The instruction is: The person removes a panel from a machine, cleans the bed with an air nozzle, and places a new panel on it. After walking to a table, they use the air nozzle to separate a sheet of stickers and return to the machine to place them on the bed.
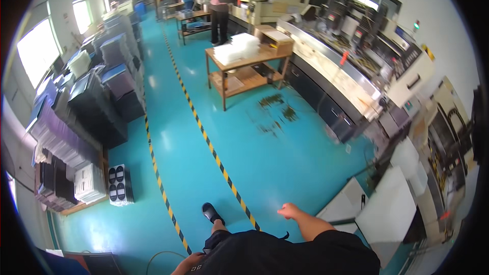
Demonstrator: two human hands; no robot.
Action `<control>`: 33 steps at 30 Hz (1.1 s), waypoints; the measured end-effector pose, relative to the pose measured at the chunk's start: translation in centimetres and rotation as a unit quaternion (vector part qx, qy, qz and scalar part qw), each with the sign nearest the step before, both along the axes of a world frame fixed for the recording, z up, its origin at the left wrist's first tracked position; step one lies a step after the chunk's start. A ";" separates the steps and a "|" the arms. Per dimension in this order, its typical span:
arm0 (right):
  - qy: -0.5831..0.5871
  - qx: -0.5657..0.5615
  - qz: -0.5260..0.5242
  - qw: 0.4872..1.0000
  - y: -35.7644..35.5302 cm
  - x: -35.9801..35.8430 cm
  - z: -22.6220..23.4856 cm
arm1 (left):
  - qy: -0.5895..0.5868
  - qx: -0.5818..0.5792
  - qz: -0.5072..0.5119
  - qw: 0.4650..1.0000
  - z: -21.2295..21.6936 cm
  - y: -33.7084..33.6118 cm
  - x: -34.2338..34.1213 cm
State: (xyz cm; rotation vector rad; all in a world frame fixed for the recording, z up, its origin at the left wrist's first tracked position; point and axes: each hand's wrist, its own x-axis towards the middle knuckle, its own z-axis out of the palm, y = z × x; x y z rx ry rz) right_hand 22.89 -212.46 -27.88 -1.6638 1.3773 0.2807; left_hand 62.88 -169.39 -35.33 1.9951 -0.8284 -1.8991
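Here, from the head view, two striped lines run down a glossy turquoise floor [285, 168], the left striped line [162, 193] alongside the right striped line [224, 172]. Two bare hands appear. The person's right hand [289, 211] hangs just to the right of the right striped line's near end, fingers apparently curled into a loose fist, nothing visible in its grip. The left hand [189, 263], left of the same line at the lower edge, is partly cut off beside black clothing [285, 252]; how far its fingers are spread, and whether they have hold of anything, cannot be told. One dark shoe [212, 214] stands left of the right striped line.

Both lines carry slanted bands of black and yellow and bow with the lens. One large white panel [387, 206], flat, pale and angular, sits well to the right of the right striped line, beyond the right hand and apart from it. The left striped line ends near the left hand.

Also right of the right striped line are one wooden table [272, 52] bearing white stacked material [236, 48], and three co-workers [220, 18], one bending. To its left stands one package [119, 186] showing four dark rounded shapes.
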 end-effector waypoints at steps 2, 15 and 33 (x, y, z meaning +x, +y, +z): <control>0.004 0.012 0.042 0.999 -1.8 5.4 -1.4 | 0.008 0.020 0.059 0.998 -0.2 -3.2 4.2; -0.098 0.296 -0.181 0.933 -18.2 33.1 0.3 | -0.090 -0.125 0.201 0.967 12.3 -39.8 43.6; -0.146 0.007 -0.042 0.988 -81.5 88.6 2.3 | -0.144 0.126 0.167 0.967 4.6 -64.4 75.9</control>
